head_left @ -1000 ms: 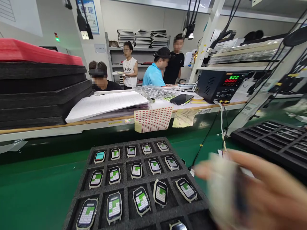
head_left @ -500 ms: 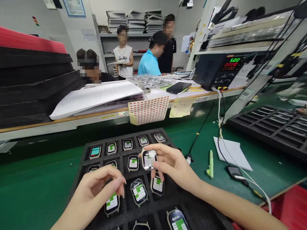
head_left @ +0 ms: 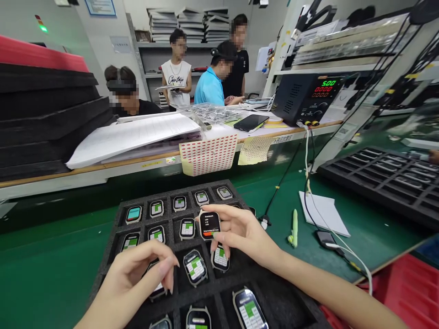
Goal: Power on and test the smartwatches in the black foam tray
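A smartwatch (head_left: 209,222) without a strap is held between the thumb and fingers of my right hand (head_left: 245,233), above the tray. Its lit screen is dark, with lines of white text and a red-orange band low down. My left hand (head_left: 142,269) hovers over the tray's left side, fingers loosely curled and thumb against them, with nothing visible in it. Beneath it a watch (head_left: 158,292) is partly hidden. The black foam tray (head_left: 236,285) holds several more watches in its compartments, most showing white and green screens, such as the watch (head_left: 195,268) between my hands.
Right of the tray lie a green pen (head_left: 294,228), white paper (head_left: 322,212) and a small cabled device (head_left: 325,240). A second black tray (head_left: 380,183) stands farther right. On the shelf ahead are a power supply (head_left: 305,98), a phone (head_left: 251,122) and papers (head_left: 137,135). Several people are beyond.
The held watch's screen has switched from a white and green grid to dark with text and a red-orange band. My view has shifted slightly; both hands keep nearly the same pose.
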